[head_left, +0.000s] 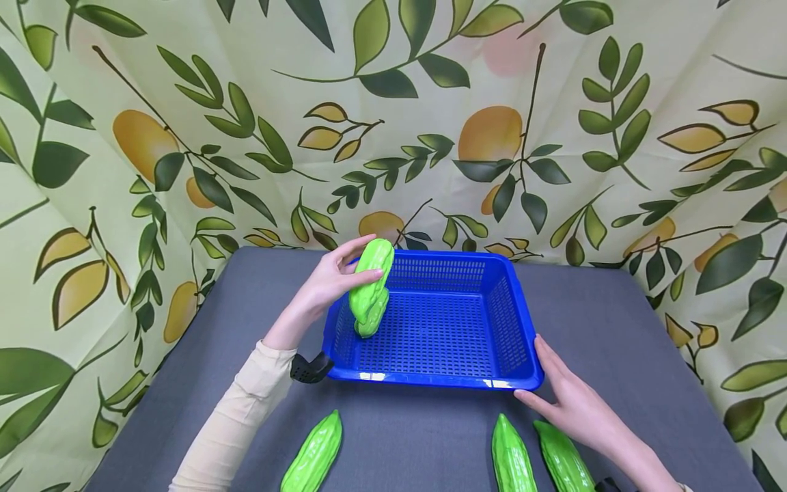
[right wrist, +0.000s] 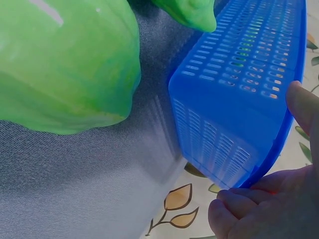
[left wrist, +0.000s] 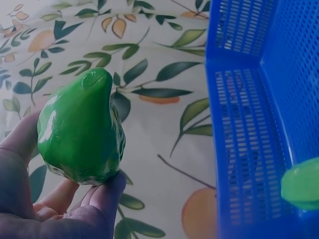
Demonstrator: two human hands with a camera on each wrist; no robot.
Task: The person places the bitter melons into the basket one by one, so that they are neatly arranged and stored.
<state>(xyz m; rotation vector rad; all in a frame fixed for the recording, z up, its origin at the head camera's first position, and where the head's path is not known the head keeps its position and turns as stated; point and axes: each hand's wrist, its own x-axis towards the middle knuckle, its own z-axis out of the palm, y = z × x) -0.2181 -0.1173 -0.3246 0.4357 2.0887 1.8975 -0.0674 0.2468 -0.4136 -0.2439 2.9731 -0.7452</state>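
Observation:
My left hand [head_left: 335,277] holds a bright green bitter melon [head_left: 374,263] above the left end of a blue plastic basket [head_left: 430,384]. In the left wrist view the held bitter melon [left wrist: 82,132] points its blunt end at the camera, thumb and fingers around it. Another bitter melon [head_left: 371,321] lies inside the basket, partly covered by the held one. At the basket's near right corner is my right hand [head_left: 572,400], with its thumb at the front rim and its fingers at the right side. The right wrist view shows these fingers [right wrist: 239,204] gripping the corner.
Outside the basket, on the grey tabletop [head_left: 393,430], one bitter melon [head_left: 313,451] lies front left. Two more, a middle one [head_left: 513,454] and one [head_left: 562,454] partly under my right forearm, lie front right. Leaf-patterned cloth [head_left: 418,137] surrounds the table's back and sides.

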